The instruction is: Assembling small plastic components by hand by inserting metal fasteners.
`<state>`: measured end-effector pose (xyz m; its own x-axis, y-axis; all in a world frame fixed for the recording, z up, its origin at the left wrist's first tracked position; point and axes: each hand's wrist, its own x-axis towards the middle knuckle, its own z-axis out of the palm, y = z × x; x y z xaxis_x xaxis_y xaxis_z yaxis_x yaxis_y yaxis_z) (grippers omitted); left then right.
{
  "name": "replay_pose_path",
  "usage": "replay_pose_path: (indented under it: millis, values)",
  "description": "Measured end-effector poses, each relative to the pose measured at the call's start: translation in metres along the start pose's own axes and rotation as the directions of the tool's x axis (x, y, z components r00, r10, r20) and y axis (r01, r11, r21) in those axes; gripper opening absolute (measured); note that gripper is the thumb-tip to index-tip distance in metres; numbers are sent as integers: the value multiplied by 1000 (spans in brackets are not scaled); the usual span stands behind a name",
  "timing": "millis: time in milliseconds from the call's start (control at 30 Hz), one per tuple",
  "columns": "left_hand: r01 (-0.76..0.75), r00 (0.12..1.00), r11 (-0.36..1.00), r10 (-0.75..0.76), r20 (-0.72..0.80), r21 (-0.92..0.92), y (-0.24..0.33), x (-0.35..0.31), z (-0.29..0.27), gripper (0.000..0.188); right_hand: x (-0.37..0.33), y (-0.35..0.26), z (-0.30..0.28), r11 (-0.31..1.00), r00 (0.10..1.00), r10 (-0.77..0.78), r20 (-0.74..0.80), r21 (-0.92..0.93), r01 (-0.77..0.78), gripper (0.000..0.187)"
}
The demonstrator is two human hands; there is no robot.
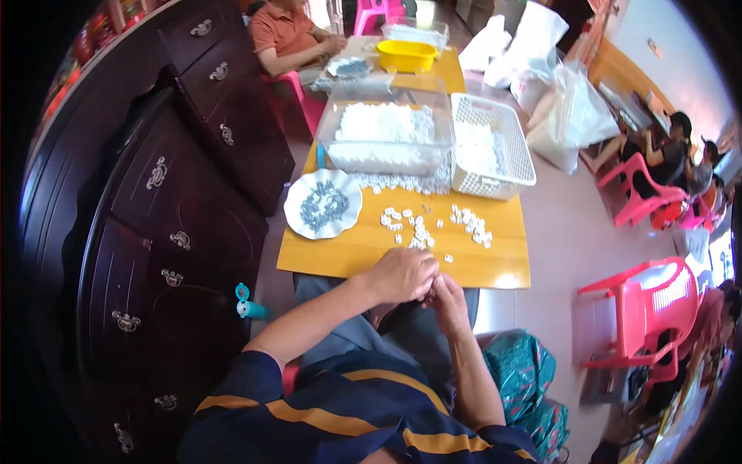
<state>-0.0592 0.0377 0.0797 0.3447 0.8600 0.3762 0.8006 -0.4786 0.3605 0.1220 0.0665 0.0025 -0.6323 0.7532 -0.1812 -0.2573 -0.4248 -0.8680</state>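
My left hand (403,274) and my right hand (448,300) meet just past the near edge of the yellow wooden table (340,255). The fingers of both are curled and pinched together; whatever sits between them is too small or hidden to make out. Beyond them, small white plastic pieces (421,232) lie loose on the tabletop, with another cluster of white pieces (471,226) to the right. Toward the left corner stands a white scalloped plate (297,193) heaped with small grey metal-looking parts (323,204).
Behind the pieces are a clear plastic bin (386,161) and a white perforated basket (495,188), both holding white pieces. A yellow basin (406,56) stands farther back, near a seated person in an orange shirt (282,35). Dark drawers (162,201) line the left; a pink chair (649,309) stands right.
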Motion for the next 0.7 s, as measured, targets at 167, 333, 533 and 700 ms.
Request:
replay_pose_path:
  millis: [167, 333, 533, 700]
  values:
    - [53, 992, 986, -71, -107, -159, 17, -7, -4, 13, -4, -1, -7, 985, 995, 9, 104, 168, -27, 23]
    - [160, 962, 944, -214, -168, -288, 34, -9, 4, 12, -7, -7, -15, 956, 991, -20, 136, 293, -21, 17]
    - [220, 944, 919, -285, -167, -328, 31, -8, 17, 10, -11, -6, -21, 983, 1000, 14, 23, 183, -17, 18]
    - [251, 931, 911, -320, -176, -328, 20, -11, 14, 16, 0, -12, -14, 999, 999, -41, -16, -34, 40, 17]
